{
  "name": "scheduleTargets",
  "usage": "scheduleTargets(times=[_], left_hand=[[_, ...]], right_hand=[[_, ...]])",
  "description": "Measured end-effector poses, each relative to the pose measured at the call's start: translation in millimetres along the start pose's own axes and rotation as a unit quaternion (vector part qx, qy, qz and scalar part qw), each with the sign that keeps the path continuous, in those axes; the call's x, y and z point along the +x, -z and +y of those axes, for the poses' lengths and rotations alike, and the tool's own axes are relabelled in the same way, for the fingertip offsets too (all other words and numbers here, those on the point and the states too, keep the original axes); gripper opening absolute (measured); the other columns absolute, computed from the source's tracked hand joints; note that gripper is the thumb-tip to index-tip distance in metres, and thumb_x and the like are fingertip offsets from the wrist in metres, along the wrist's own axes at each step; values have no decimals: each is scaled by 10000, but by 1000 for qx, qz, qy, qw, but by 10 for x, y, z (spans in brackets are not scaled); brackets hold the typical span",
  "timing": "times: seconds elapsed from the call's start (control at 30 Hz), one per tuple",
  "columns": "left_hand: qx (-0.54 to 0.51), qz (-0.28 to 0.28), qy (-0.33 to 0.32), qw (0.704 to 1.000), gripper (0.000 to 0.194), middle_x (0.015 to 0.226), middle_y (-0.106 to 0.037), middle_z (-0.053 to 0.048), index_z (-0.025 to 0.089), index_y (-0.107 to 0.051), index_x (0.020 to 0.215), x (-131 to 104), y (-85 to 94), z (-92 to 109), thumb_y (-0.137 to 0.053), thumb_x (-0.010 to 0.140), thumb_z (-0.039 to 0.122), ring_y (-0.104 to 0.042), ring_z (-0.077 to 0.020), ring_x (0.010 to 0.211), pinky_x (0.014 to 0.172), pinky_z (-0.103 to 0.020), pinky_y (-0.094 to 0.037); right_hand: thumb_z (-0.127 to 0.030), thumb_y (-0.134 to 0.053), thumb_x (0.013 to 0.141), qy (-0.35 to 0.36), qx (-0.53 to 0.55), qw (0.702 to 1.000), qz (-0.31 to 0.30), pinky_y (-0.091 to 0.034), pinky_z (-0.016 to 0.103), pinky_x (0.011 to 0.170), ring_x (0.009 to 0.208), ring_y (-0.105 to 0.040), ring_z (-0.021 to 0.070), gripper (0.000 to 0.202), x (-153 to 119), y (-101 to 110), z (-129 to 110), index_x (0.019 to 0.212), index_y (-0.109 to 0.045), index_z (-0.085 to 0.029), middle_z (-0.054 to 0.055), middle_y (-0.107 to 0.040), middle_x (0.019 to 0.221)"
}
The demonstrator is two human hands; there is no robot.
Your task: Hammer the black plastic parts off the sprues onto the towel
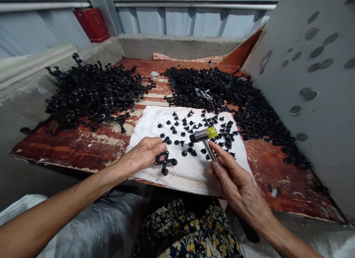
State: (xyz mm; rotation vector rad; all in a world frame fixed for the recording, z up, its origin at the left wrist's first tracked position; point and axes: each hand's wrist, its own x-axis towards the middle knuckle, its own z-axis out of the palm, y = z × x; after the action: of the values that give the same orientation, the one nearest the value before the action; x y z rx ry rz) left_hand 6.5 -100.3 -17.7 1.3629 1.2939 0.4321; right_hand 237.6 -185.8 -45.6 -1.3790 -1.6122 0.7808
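My left hand (145, 153) pinches a black linkage piece (163, 160) over the left part of a white cloth (188, 176). The linkage has crossed arms with round black feet at its near end. In my right hand (235, 178) is the metal handle of a small hammer (203, 135), its head raised above the cloth, one face yellow and the other black. The head is apart from the linkage. Several small round black parts (184, 153) with short stems stand or lie scattered on the cloth, denser to the right.
A heap of black linkages (91, 91) lies at the back left of the worn red board (105, 147). Another black heap (205, 84) spreads from the back middle to the right, beside a tall grey panel (313, 84). A red box (93, 25) stands at the back left.
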Motion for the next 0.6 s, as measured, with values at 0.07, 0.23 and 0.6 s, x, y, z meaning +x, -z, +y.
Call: scheduleTargets(times=[0.07, 0.23, 0.6], left_hand=[[28, -5, -16, 999, 408, 588, -461, 37, 192, -503, 651, 22, 13, -17, -578, 725, 586, -321, -86, 499, 441, -208, -195], [79, -9, -27, 997, 378, 571, -449, 35, 192, -502, 634, 37, 39, -12, -509, 779, 541, -268, -80, 467, 425, -218, -166], [91, -1, -30, 995, 364, 570, -465, 28, 192, -504, 628, 54, 16, 8, -487, 787, 520, -255, -75, 446, 411, -221, -155]], right_hand=[[-217, -459, 982, 3, -13, 1000, 4, -415, 491, 1096, 1278, -577, 232, 455, 4, 4, 13, 1434, -510, -227, 111, -637, 1357], [-215, -457, 980, -3, -28, 1000, 4, -517, 457, 1011, 1158, -656, 232, 453, -6, 25, 13, 1428, -517, -235, 103, -708, 1200], [-219, -456, 978, -6, -26, 1000, -6, -566, 419, 936, 1061, -692, 224, 454, -4, 28, -1, 1428, -512, -234, 83, -737, 1060]])
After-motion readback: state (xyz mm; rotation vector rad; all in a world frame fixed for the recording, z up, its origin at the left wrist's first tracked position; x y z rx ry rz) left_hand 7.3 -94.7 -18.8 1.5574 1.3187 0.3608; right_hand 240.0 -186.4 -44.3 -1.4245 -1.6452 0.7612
